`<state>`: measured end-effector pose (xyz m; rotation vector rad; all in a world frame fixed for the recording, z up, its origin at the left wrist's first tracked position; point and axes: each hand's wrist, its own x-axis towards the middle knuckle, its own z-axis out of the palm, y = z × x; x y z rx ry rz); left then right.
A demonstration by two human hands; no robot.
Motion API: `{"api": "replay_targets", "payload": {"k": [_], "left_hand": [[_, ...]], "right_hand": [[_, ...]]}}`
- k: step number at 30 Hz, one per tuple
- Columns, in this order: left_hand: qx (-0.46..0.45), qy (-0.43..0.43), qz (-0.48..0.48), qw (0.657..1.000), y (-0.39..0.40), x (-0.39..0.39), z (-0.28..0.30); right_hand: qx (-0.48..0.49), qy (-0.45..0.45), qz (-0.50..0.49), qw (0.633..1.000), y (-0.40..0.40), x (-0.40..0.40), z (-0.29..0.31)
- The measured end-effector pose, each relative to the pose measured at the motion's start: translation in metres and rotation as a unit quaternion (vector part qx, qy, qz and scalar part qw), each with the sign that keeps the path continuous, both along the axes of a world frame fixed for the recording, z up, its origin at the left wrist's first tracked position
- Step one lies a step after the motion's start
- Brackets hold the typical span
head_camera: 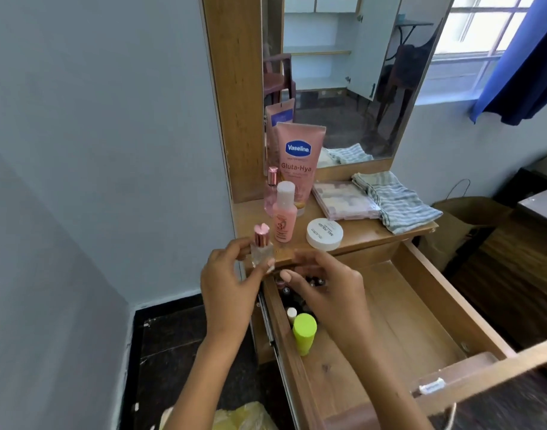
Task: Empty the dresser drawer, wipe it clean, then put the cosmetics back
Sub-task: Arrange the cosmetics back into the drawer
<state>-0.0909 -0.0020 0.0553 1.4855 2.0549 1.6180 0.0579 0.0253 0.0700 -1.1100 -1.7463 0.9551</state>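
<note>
At the near left corner of the dresser surface point(359, 234), the left hand point(228, 280) holds a small clear perfume bottle point(261, 249) with a pink cap, its fingers point(269, 264) clamped round the glass. The right hand point(325, 287) reaches into the back of the open drawer point(421, 305), fingers loosely spread and gripping nothing that shows.

The emptying looks partly done. A Vaseline tube point(298, 159), a pink bottle point(284, 215), a white jar point(325, 234) and a palette point(345, 201) already stand on top. A lime-green bottle point(304, 333) and a cluster of small dark items remain in the drawer's left part. Wiping and refilling are still ahead; a folded striped cloth point(396, 201) lies ready beside the palette.

A mirror point(343, 72) rises behind the surface, pale blue walls surround it, and a blue curtain point(520, 57) hangs at the window.
</note>
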Motion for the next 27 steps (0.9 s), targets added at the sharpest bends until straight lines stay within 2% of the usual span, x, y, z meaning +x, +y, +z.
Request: {"api": "replay_targets", "payload": {"k": [4, 8, 11, 14, 18, 22, 27], "left_hand": [[-0.046, -0.087, -0.134, 0.986, -0.037, 0.026, 0.006], [-0.127, -0.045, -0.188, 0.973, -0.045, 0.041, -0.004], [-0.123, 0.015, -0.172, 0.977, -0.049, 0.041, -0.013], [-0.081, 0.027, -0.126, 0.988, -0.053, 0.034, -0.018], [-0.063, 0.024, -0.090, 0.994, -0.057, 0.027, -0.022], [-0.057, 0.019, -0.091, 0.994, -0.058, 0.026, -0.024], [-0.057, 0.009, -0.084, 0.995, -0.057, 0.027, -0.026]], "right_hand": [[-0.018, -0.031, 0.101, 0.994, -0.006, 0.022, 0.005], [-0.011, -0.103, 0.078, 0.992, -0.013, 0.054, 0.002], [-0.015, -0.167, 0.003, 0.986, -0.016, 0.072, -0.007], [-0.044, -0.233, -0.033, 0.971, -0.011, 0.081, -0.020], [-0.090, -0.279, -0.024, 0.956, -0.002, 0.070, -0.043], [-0.078, -0.327, -0.004, 0.942, 0.003, 0.052, -0.060], [-0.071, -0.346, -0.001, 0.936, 0.004, 0.046, -0.062]]}}
